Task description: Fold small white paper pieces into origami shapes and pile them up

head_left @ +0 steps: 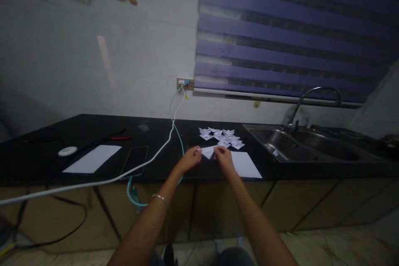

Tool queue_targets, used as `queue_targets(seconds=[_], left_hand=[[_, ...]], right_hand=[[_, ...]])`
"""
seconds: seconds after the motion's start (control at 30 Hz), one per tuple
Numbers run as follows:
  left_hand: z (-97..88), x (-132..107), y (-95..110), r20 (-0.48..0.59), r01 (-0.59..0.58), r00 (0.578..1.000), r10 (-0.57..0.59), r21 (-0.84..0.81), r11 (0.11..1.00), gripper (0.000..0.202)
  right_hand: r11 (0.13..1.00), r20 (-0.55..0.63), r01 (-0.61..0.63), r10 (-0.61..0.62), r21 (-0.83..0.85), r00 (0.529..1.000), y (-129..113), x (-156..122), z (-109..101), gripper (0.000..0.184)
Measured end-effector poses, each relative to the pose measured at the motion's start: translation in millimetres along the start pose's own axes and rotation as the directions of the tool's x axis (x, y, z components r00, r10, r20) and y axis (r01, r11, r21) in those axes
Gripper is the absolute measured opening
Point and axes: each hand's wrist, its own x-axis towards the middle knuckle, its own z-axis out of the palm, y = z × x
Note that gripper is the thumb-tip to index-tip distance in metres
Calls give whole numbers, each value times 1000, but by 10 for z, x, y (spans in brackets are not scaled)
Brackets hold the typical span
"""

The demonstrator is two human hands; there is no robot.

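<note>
Between my two hands, just above the front of the black counter, is a small folded piece of white paper with a point facing down towards me. My left hand pinches its left end. Its right end is pinched in my right hand. Right behind my hands lies a group of several folded white paper pieces. A flat stack or sheet of white paper rests beside my right hand, partly hidden by it.
On the left of the counter lie another white sheet, a round white object and a phone-like dark slab. A white cable runs from the wall socket across the counter. The sink is at the right.
</note>
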Motion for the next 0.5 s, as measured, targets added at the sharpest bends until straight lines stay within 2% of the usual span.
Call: queue_targets(seconds=[0.1,0.13,0.23,0.33,0.5], left_hand=[[-13,-15,43,-54,-12,998,14,35,999,41],[-17,-19,53,-80,-11,997,16,54,998,42],[-17,-24,61,-118,-3,993,16,107,994,43],[-5,-21,65,-47,-40,998,44,101,994,42],[18,-31,123,56,-137,990,133,63,989,38]], right_hand=[[1000,-102,-17,20,25,995,-49,-25,14,31],[1000,-102,-18,20,22,995,-68,-36,20,32],[999,49,-6,8,-45,999,-124,-72,40,35],[997,172,0,13,-79,985,-155,-89,56,39],[999,197,-23,28,-30,980,-132,-58,57,37]])
